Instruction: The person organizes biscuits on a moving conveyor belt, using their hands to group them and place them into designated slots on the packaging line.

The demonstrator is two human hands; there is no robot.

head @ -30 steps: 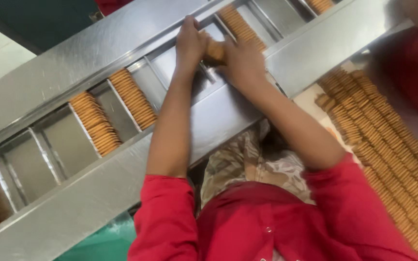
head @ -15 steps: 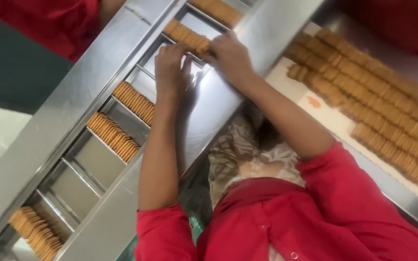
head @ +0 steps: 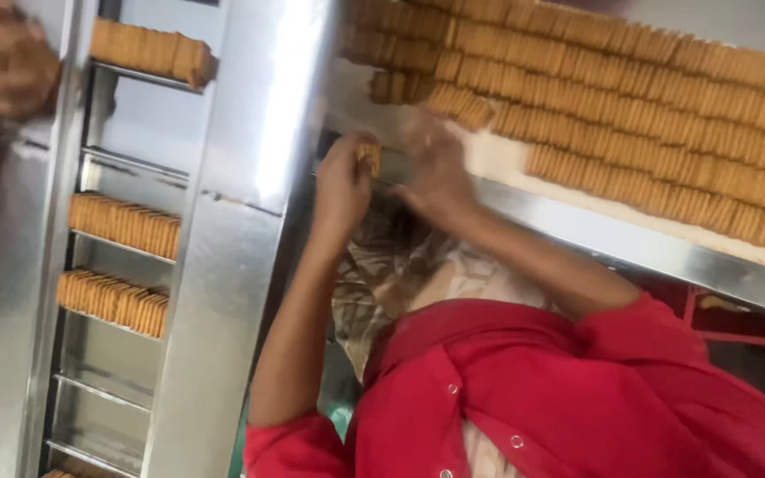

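Setting: a steel packing line, a compartmented conveyor channel [head: 126, 265] running down the left and a pale worktop [head: 498, 155] at upper right, loaded with long rows of biscuits [head: 648, 115].

Left hand: the left hand [head: 343, 186] is curled shut around a small stack of biscuits [head: 367, 157], held on edge at the worktop's steel rim, right beside the bright rail.

Right hand: the right hand [head: 436, 159] is blurred, fingers spread over the near end of the lowest row; whether it grips anything, I cannot tell.

Stack: golden-brown, thin, flat pieces pressed face to face, only the top edge peeking out above the fingers.

Channel: three filled compartments [head: 121, 226] show on the left, each with a neat on-edge stack; the lower ones look bare.

Other person: another hand [head: 2, 62] hovers at top left, apart from the wearer's own.

Risk: that stack is pinched from the sides only, so a loose squeeze could fan it out and drop pieces over the rim; too hard a squeeze could snap these thin biscuits.

Risk two: the spread right hand could nudge the neighbouring rows out of line.
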